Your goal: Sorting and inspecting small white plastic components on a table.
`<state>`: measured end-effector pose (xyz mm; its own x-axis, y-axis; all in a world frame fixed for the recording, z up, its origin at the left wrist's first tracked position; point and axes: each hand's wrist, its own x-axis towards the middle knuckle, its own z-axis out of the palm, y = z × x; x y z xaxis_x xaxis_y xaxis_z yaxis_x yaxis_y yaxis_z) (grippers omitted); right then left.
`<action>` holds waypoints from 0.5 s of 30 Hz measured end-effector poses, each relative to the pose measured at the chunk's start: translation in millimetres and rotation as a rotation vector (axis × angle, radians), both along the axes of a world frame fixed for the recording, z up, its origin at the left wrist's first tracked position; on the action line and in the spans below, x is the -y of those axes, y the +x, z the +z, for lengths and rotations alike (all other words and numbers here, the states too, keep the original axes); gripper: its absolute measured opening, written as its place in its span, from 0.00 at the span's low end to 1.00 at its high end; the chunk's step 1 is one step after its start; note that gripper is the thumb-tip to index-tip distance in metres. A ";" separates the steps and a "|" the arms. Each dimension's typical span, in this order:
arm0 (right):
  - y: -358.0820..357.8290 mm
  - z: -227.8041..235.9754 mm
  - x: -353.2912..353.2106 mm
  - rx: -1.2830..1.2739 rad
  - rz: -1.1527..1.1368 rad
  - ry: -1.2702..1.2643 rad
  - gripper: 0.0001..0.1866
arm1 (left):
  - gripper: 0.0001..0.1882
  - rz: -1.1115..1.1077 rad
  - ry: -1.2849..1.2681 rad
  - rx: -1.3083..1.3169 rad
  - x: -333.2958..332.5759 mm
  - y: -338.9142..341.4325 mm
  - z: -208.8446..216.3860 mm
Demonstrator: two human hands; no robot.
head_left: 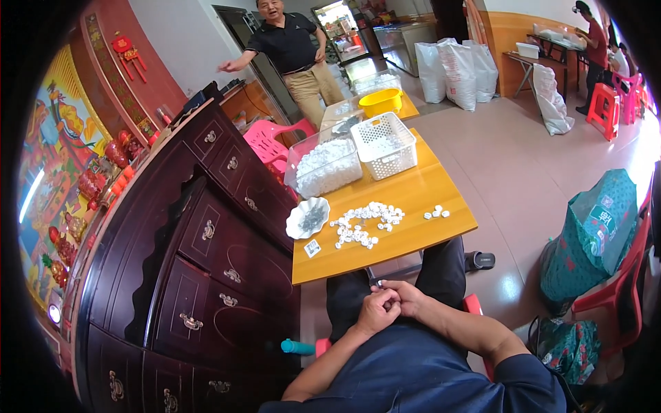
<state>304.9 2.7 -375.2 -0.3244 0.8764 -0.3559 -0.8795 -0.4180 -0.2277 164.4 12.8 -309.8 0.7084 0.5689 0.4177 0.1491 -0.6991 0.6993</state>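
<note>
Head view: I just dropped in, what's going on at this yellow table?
A seated person has both hands together over the lap, left hand and right hand pinching something too small to identify. On the yellow table lie scattered small white pieces, a scalloped white dish, a clear bin of white pieces and a white lattice basket. Another person stands beyond the table.

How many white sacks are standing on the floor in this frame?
4. Three large white sacks stand together on the floor beyond the yellow table; one more stands by the far table. Others may be hidden.
</note>
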 end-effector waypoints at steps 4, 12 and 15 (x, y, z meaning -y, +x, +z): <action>1.6 0.0 -0.8 0.002 0.001 0.007 0.14 | 0.03 0.020 -0.021 -0.002 -1.7 1.1 -0.3; 1.1 -6.7 -2.2 -0.017 0.008 -0.011 0.14 | 0.04 0.002 -0.080 -0.118 -4.2 -2.2 -0.3; 0.9 -2.3 -0.2 0.017 0.004 -0.012 0.14 | 0.05 -0.005 -0.089 -0.112 -4.8 -4.4 0.1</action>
<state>305.8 2.8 -377.5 -0.3218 0.8708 -0.3718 -0.8736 -0.4244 -0.2379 160.0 17.6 -309.8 0.7509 0.5965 0.2833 0.2266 -0.6357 0.7379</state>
